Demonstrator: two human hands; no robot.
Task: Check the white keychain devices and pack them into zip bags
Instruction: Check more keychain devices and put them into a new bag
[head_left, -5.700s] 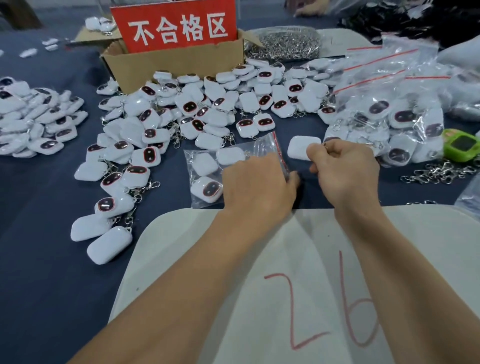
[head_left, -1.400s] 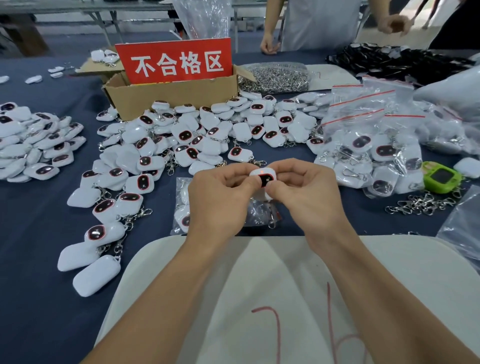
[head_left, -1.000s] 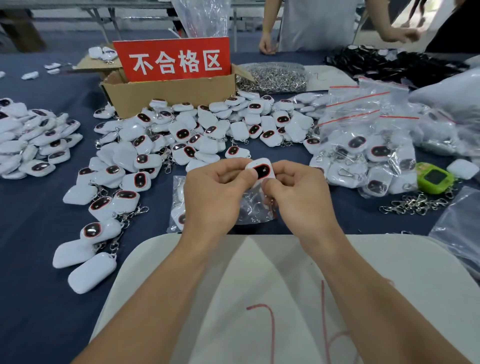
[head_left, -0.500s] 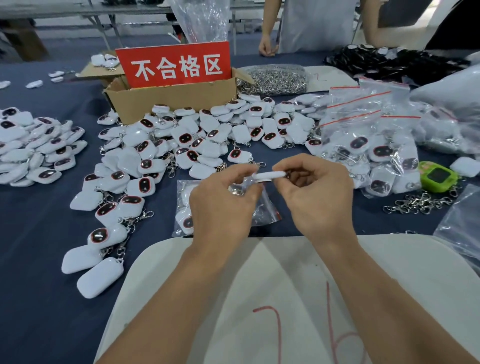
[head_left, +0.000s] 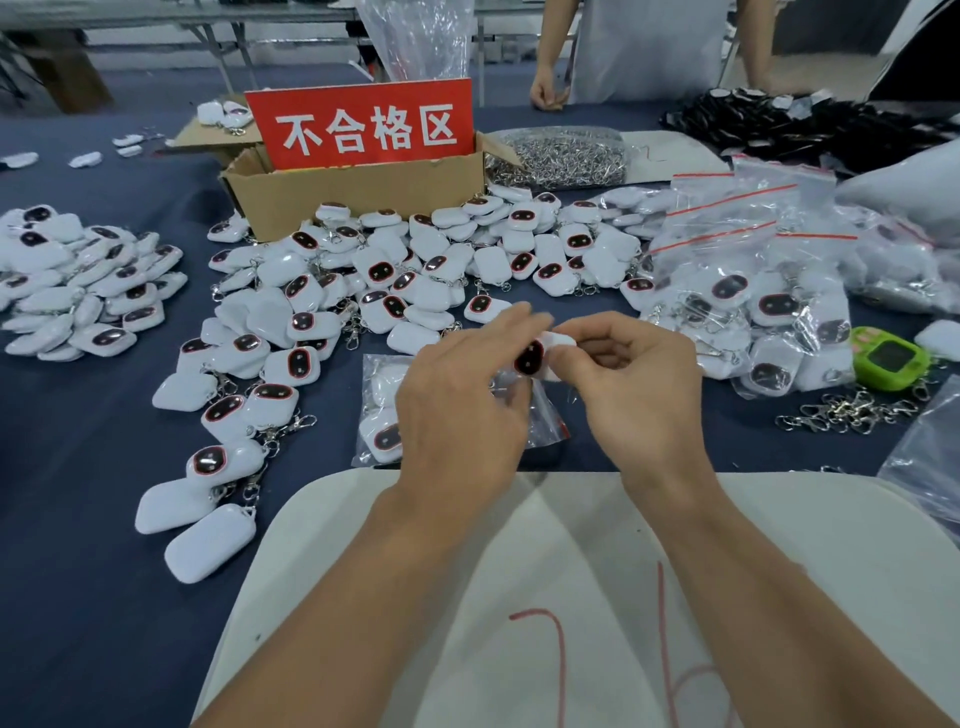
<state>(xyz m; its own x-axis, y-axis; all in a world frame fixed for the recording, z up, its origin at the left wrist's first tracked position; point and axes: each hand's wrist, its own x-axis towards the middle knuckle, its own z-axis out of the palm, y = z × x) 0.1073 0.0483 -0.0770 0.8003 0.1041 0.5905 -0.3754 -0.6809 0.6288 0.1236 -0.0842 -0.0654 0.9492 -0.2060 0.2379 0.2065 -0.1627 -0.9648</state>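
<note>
The right hand (head_left: 634, 395) pinches a white device (head_left: 535, 358) above the desk (head_left: 78, 519). The left hand (head_left: 457, 415) is close beside it, its fingers (head_left: 511, 317) blurred; I cannot tell whether they grip the device. Under both hands, towards the near edge, lies a zip bag (head_left: 382, 415) holding devices. A loose pile (head_left: 415, 270) spreads mid-desk before a box (head_left: 363, 197). Filled bags (head_left: 753, 291) lie toward the right edge.

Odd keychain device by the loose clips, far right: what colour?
Green device, dark screen; head view.
</note>
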